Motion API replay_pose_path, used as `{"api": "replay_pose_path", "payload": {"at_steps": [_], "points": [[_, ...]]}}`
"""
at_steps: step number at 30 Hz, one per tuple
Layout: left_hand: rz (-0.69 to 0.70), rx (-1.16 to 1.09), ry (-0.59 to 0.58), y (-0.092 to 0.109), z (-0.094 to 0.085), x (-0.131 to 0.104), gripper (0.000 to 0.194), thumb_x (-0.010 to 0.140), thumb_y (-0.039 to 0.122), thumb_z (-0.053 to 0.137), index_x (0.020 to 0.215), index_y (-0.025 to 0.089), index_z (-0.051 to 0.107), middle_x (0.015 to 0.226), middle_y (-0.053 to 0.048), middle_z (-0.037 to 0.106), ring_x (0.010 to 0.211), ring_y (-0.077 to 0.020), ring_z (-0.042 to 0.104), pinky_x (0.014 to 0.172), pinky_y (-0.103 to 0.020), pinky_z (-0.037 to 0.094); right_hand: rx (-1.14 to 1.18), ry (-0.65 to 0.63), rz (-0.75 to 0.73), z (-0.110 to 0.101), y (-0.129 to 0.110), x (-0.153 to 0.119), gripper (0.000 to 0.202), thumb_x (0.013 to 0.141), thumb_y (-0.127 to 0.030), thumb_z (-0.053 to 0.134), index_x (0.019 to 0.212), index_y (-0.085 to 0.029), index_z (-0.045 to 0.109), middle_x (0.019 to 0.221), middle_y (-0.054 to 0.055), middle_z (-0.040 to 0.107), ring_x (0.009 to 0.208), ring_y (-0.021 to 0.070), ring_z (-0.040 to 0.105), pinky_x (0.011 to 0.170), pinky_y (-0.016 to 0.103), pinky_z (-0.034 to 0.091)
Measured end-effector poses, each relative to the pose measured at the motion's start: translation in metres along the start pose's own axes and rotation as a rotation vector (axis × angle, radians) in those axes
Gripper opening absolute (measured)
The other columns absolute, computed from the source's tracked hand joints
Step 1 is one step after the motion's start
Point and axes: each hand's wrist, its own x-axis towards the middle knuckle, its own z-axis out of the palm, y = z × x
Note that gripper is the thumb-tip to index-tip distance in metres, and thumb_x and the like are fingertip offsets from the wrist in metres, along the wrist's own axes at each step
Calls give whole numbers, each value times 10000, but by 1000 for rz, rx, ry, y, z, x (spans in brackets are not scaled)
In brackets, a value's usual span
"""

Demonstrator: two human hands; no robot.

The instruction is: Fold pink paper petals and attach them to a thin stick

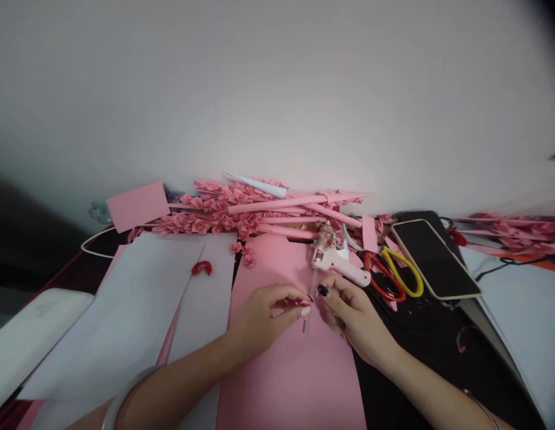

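Observation:
My left hand point(275, 310) pinches a small folded pink paper piece point(294, 304), perhaps a paper flower, between thumb and fingers. My right hand point(355, 313) is close beside it on the right, fingers curled in and thumb pressed towards them; whatever it holds, if anything, cannot be made out. Just beyond both hands lies a pale pink glue gun point(337, 263), its clear glue stick point(313, 280) pointing towards me. Under the hands is a large sheet of pink paper point(290, 382). Two small paper roses point(248, 254) lie near its far left corner.
Bunches of pink paper flowers point(214, 206) and rolled paper cones point(277, 204) line the wall. On the right are red and yellow-handled scissors point(405, 275) and a phone point(436, 257). White sheets point(138, 298), a red clip-like object point(202, 267) and a white box-shaped object point(39, 328) occupy the left.

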Motion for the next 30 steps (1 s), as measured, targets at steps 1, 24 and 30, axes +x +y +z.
{"api": "replay_pose_path", "payload": {"at_steps": [1, 24, 30], "points": [[3, 4, -3, -1, 0, 0, 113, 788, 203, 589, 873, 165, 653, 879, -33, 681, 839, -155, 627, 797, -270, 493, -20, 4, -4, 0, -1, 0, 295, 828, -451, 557, 746, -190, 447, 495, -96, 319, 391, 45, 223, 373, 184, 158], [21, 182, -8, -1, 4, -6, 72, 733, 212, 644, 757, 143, 645, 744, -27, 684, 676, -150, 623, 621, -227, 487, -475, -8, -36, 7, -9, -3, 274, 758, -329, 622, 594, -167, 474, 530, -56, 387, 499, 80, 315, 464, 215, 250], [30, 291, -21, 4, 4, -7, 90, 734, 236, 649, 751, 148, 655, 717, -19, 677, 648, -150, 608, 576, -218, 456, -275, -58, 168, 6, -12, -2, 342, 680, -403, 698, 599, -166, 464, 468, -87, 348, 416, 41, 239, 388, 196, 152]]}}
